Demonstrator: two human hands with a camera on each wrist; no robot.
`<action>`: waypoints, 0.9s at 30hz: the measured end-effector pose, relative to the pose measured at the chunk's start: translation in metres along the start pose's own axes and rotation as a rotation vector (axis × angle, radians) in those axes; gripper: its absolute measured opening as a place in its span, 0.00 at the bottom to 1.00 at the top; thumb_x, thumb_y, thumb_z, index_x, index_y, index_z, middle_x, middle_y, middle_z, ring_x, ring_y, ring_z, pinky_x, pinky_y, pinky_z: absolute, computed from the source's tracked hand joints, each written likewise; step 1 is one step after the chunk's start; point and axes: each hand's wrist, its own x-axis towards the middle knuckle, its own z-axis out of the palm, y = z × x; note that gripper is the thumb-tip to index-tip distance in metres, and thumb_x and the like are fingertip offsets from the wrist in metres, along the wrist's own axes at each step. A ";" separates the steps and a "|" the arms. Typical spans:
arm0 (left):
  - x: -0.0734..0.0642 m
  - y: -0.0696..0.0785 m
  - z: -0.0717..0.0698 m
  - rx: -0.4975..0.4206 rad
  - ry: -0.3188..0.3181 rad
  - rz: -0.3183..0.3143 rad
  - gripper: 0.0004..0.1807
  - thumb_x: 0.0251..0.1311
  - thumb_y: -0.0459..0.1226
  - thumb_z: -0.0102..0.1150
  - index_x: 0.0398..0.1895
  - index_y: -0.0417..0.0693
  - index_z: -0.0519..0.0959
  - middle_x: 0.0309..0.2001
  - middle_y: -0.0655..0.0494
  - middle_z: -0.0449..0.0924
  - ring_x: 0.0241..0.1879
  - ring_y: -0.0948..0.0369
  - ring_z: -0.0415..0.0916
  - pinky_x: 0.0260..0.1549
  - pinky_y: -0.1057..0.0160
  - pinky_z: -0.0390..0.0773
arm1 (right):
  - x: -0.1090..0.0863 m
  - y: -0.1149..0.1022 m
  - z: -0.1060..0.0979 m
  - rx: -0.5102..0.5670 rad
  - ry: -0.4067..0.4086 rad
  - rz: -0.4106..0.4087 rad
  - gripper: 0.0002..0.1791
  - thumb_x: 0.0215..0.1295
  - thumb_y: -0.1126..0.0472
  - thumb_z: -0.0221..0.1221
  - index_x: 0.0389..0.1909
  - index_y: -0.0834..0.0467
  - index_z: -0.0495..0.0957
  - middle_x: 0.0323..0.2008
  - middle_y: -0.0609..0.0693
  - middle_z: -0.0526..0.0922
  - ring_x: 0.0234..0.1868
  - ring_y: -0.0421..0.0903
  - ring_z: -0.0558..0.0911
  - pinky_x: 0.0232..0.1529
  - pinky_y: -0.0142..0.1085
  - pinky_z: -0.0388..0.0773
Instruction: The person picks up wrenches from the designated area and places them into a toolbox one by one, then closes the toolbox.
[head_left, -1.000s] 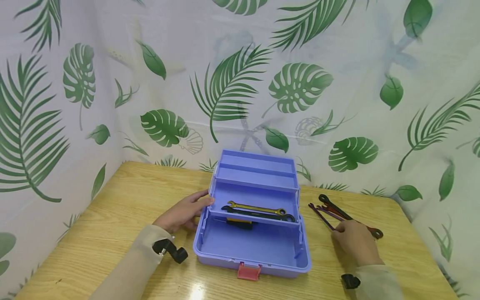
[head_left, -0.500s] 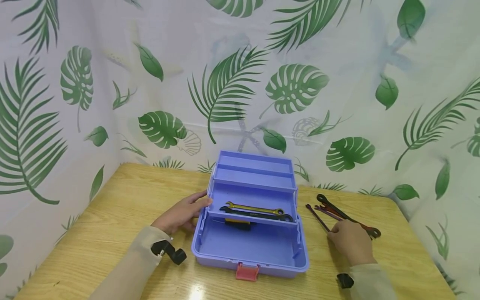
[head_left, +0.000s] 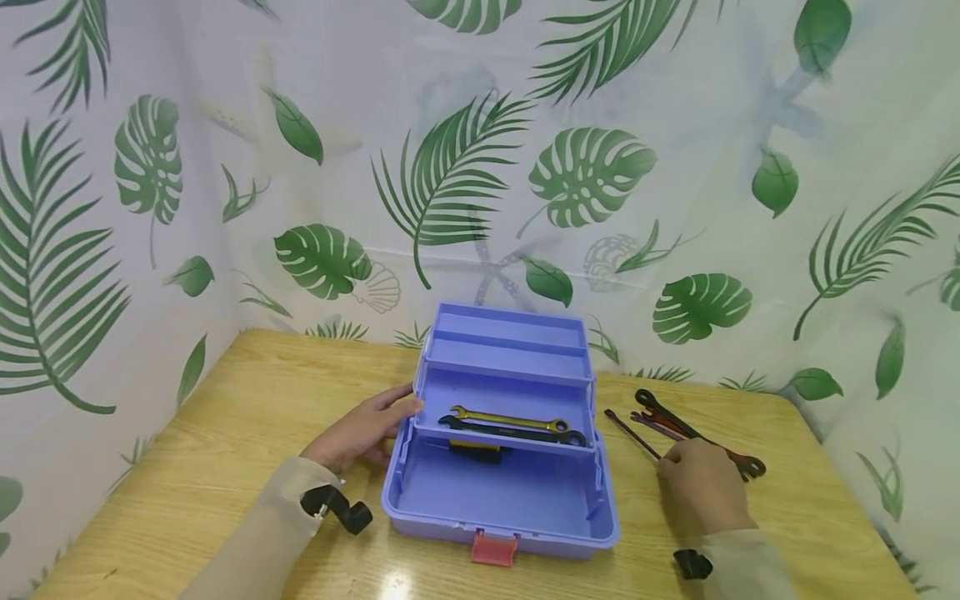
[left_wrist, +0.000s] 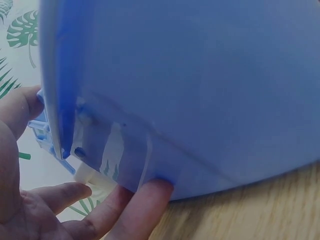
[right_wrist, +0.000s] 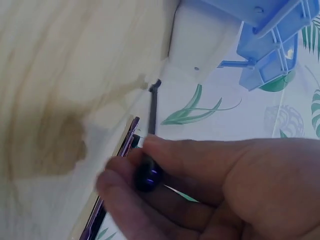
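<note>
A lilac toolbox (head_left: 495,546) stands open on the table, its tiers fanned out. My left hand (head_left: 363,429) holds its left side, thumb at the tray's edge and fingertips (left_wrist: 155,192) against the side wall. In the lower tray (head_left: 495,392) lie a gold wrench (head_left: 510,417) and a black wrench (head_left: 517,432). A black and yellow item (head_left: 476,452) sits in the box's bottom under the tray. My right hand (head_left: 705,487) pinches a slim dark purple wrench (right_wrist: 153,112) between thumb and fingers; its open-ended head points away from the hand.
Right of the box, a black wrench (head_left: 678,423) overlaps a red wrench (head_left: 742,460) and a purple wrench (head_left: 660,425), partly hidden by my right hand. A pink latch (head_left: 494,549) hangs at the box front. A leaf-print cloth (head_left: 480,167) hangs behind the table (head_left: 300,367).
My right hand has drawn the dark purple wrench slightly left, widening its gap from the other wrenches. The left hand stays on the toolbox. The head view has shifted a little.
</note>
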 end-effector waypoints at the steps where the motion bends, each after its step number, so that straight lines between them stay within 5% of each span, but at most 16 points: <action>1: 0.000 0.000 0.000 -0.003 0.000 0.000 0.45 0.71 0.58 0.59 0.84 0.55 0.54 0.61 0.39 0.81 0.53 0.45 0.85 0.39 0.43 0.88 | 0.000 0.000 -0.001 0.008 0.017 -0.005 0.11 0.72 0.62 0.61 0.37 0.65 0.88 0.35 0.61 0.88 0.32 0.55 0.85 0.34 0.53 0.82; 6: 0.001 0.004 0.000 0.001 0.003 0.004 0.44 0.71 0.58 0.59 0.83 0.56 0.54 0.61 0.39 0.82 0.53 0.45 0.85 0.39 0.43 0.88 | -0.003 -0.003 -0.003 0.035 0.200 -0.041 0.13 0.74 0.63 0.59 0.46 0.69 0.86 0.41 0.67 0.88 0.33 0.60 0.86 0.31 0.53 0.82; 11: 0.001 0.006 -0.001 0.015 0.012 -0.004 0.44 0.71 0.58 0.58 0.83 0.55 0.54 0.61 0.39 0.82 0.53 0.46 0.85 0.39 0.44 0.89 | -0.005 -0.008 -0.002 0.067 0.407 -0.104 0.14 0.74 0.62 0.61 0.48 0.70 0.85 0.40 0.69 0.87 0.25 0.54 0.83 0.21 0.42 0.73; 16: -0.001 0.005 -0.002 0.001 0.007 0.000 0.44 0.71 0.58 0.59 0.83 0.54 0.54 0.61 0.38 0.81 0.54 0.45 0.85 0.39 0.44 0.88 | -0.006 -0.022 -0.004 0.109 0.513 -0.144 0.13 0.74 0.60 0.63 0.49 0.66 0.87 0.43 0.67 0.88 0.34 0.59 0.85 0.25 0.44 0.74; 21: -0.002 0.004 0.000 -0.014 -0.008 0.007 0.44 0.72 0.57 0.58 0.83 0.53 0.54 0.60 0.39 0.82 0.53 0.45 0.85 0.39 0.44 0.88 | -0.011 -0.039 -0.006 0.115 0.624 -0.209 0.11 0.70 0.63 0.66 0.47 0.66 0.87 0.37 0.64 0.87 0.26 0.53 0.81 0.22 0.38 0.66; 27: -0.002 0.001 -0.001 -0.027 -0.014 0.012 0.44 0.71 0.57 0.59 0.83 0.54 0.54 0.59 0.39 0.83 0.52 0.44 0.85 0.39 0.43 0.88 | -0.016 -0.054 -0.005 0.120 0.793 -0.351 0.10 0.64 0.66 0.70 0.44 0.65 0.89 0.35 0.61 0.88 0.30 0.57 0.85 0.24 0.45 0.73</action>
